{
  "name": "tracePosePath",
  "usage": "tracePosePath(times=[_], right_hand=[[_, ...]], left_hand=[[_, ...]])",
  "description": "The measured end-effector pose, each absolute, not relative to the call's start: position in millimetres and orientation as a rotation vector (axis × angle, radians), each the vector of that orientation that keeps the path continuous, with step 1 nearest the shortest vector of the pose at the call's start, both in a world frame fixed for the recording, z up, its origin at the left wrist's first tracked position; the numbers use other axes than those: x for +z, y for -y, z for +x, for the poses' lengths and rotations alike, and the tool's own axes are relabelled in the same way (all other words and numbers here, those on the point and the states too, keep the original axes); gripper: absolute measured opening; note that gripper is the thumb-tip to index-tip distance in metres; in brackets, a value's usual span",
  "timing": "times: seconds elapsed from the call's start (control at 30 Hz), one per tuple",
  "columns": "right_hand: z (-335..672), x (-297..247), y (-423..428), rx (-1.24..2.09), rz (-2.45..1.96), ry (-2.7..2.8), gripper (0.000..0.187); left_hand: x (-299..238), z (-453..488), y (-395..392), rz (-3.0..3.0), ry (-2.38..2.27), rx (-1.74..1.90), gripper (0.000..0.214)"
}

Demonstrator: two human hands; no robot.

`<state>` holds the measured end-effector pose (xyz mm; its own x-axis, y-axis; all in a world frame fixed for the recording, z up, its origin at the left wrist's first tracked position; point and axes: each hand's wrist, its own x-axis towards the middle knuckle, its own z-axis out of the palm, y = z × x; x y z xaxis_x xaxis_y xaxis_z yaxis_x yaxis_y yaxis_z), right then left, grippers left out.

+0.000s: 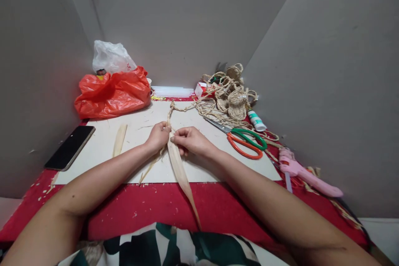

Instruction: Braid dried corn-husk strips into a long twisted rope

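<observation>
A pale dried husk strip (178, 165) runs from my fingers down past the board's front edge, tapering to a thin tip. My right hand (191, 139) pinches its upper end between thumb and fingers. Close beside it, my left hand (158, 135) is closed on the lower end of a braided husk cord (170, 113), where the strip meets it. The cord goes up to a bend, then right towards a braided pile. Thin frayed strands (149, 170) hang below my left hand. Another flat husk piece (119, 140) lies on the white board (102, 170) to the left.
Scissors (243, 139) with green and orange handles, a white-green tube (257, 121) and a pink glue gun (307, 172) lie right. Behind them sits a heap of braided cord (235, 99). A phone (71, 147) and a red plastic bag (114, 93) are left. Grey panels enclose the table.
</observation>
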<state>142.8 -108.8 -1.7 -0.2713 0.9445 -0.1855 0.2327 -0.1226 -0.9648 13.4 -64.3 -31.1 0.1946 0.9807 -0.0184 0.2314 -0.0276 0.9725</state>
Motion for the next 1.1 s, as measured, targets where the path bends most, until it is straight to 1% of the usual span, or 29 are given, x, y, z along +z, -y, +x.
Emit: tracePosePath(times=[0.27, 0.53, 0.77, 0.93, 1.1], right_hand=[[145.1, -7.2, 106.7, 1.614, -1.250, 1.417, 0.016], [145.3, -3.7, 103.8, 1.588, -1.275, 1.419, 0.020], [138.5, -4.9, 102.7, 1.688, -1.236, 1.415, 0.019], [133.1, -10.7, 106.5, 1.593, -1.242, 1.418, 0.018], [127.8, -14.5, 113.0, 1.423, -1.255, 1.451, 0.015]], left_hand=[[-33.7, 16.3, 64.8, 1.513, -1.247, 1.049, 0.018], [-29.0, 16.4, 67.1, 1.577, -1.259, 1.045, 0.019], [-18.1, 7.8, 71.1, 1.570, -1.315, 1.013, 0.022], [-18.8, 5.7, 69.5, 1.580, -1.309, 0.986, 0.022], [-22.2, 6.9, 69.8, 1.564, -1.257, 0.984, 0.021]])
